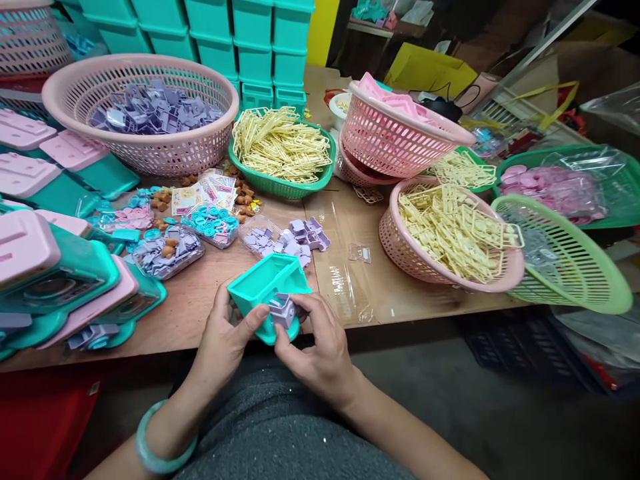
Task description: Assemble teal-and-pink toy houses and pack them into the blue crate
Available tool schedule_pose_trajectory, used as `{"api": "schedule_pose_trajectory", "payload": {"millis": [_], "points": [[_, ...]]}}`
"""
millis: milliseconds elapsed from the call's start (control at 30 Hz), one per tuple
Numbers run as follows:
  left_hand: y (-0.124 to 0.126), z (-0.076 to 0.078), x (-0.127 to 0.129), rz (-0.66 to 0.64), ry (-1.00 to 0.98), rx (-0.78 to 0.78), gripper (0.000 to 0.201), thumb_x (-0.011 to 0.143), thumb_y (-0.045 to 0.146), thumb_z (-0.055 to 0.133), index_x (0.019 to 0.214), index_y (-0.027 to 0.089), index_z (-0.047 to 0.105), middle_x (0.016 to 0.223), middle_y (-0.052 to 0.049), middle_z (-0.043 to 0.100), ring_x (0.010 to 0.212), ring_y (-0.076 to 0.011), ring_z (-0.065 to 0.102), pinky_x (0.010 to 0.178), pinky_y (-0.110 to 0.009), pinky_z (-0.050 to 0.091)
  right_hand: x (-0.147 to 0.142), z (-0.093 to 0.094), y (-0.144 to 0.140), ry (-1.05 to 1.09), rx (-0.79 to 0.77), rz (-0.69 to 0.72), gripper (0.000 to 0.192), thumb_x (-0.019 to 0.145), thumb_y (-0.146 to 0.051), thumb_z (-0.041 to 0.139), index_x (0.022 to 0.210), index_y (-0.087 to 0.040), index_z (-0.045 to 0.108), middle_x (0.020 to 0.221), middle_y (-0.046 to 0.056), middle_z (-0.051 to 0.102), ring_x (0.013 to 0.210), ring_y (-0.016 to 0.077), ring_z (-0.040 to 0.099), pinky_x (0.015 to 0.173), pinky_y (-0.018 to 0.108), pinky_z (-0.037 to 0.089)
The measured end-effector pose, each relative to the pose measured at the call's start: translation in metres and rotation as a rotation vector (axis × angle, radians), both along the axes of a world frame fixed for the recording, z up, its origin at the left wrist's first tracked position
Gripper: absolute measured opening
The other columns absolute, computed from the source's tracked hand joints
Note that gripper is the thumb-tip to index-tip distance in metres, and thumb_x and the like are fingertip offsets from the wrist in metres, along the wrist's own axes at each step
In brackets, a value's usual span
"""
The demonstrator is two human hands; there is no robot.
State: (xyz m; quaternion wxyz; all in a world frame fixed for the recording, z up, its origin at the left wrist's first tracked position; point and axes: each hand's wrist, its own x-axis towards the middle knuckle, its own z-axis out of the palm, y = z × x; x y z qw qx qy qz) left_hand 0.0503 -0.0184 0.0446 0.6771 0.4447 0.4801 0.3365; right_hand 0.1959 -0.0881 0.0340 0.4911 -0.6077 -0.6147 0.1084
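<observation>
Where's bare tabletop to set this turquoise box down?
Bare wood between the pink-lidded boxes and left hand; cardboard between the loose lavender parts and the pink basket of cream pieces, except one small clear piece. Crowded: far left, boxes; rear, baskets.

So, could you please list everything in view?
Held box: one, turquoise, centre front
Held part: one, purple, against held box
Table: one, brown, middle
Stacked boxes: many, turquoise, back left
Lidded boxes: several, turquoise and pink, left
Large basket: one, pink, left, holding purple parts
Middle basket: one, green, centre, holding yellow frames
Front basket: one, pink, right, holding yellow frames
Stacked baskets: at least two, pink, right
Slanted basket: one, pale green, far right
Tray: one, green, right, holding pink parts
Small parts: many, mixed colours, on table
Cards: several, multicoloured, before large basket
Background clutter: unclear, mixed colours, back right
Bangle: one, pale green, left wrist
Left hand: one, bare, holding the box
Right hand: one, bare, on the part
</observation>
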Motion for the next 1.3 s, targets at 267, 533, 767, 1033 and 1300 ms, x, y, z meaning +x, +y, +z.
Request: {"api": "schedule_pose_trajectory", "payload": {"millis": [267,533,767,1033,1300], "points": [[0.0,0.0,0.0,-0.016,0.058,0.034,0.062,0.074,0.053,0.085,0.117,0.021,0.054,0.099,-0.002,0.07,0.092,-0.0183,0.067,0.074,-0.026,0.059,-0.003,-0.002,0.001,-0.083,0.036,-0.063,0.033,0.086,-0.017,0.062,0.117,-0.016,0.054,0.088,0.008,0.066,0.077,0.0211,0.064,0.067,0.035,0.06],[-0.001,-0.002,-0.003,-0.026,0.066,0.032,0.061,0.076,0.05,0.084,0.121,0.023,0.053,0.109,-0.004,0.071,0.098,-0.02,0.068,0.073,-0.024,0.058,-0.007,-0.006,0.001,-0.11,0.114,-0.064,0.038,0.088,-0.015,0.062,0.124,-0.015,0.051,0.095,0.011,0.066,0.087,0.0239,0.066,0.076,0.039,0.063],[-0.002,-0.006,-0.005,-0.018,0.049,0.037,0.06,0.074,0.05,0.086,0.118,0.024,0.055,0.105,-0.003,0.072,0.095,-0.0188,0.069,0.069,-0.021,0.057,-0.012,-0.013,0.0,-0.007,0.138,-0.045,0.042,0.091,-0.014,0.062,0.13,-0.018,0.048,0.099,0.009,0.063,0.092,0.0222,0.065,0.079,0.037,0.062],[-0.008,-0.009,-0.01,-0.028,0.061,0.033,0.069,0.078,0.055,0.081,0.131,0.024,0.048,0.121,-0.01,0.072,0.108,-0.0261,0.071,0.087,-0.032,0.06,0.005,-0.014,-0.011,0.152,0.057,0.162,0.042,0.097,-0.021,0.064,0.137,-0.022,0.055,0.115,0.011,0.068,0.107,0.0223,0.066,0.088,0.039,0.061],[-0.019,-0.018,-0.01,-0.041,0.189,0.062,0.121,0.063,0.046,0.093,0.157,0.026,0.019,0.147,-0.018,0.053,0.129,-0.0369,0.06,0.103,-0.047,0.054,0.017,-0.007,-0.01,0.237,-0.07,0.193,0.023,0.092,-0.017,0.07,0.115,-0.021,0.069,0.093,0.005,0.072,0.087,0.0187,0.067,0.078,0.036,0.059]]}}
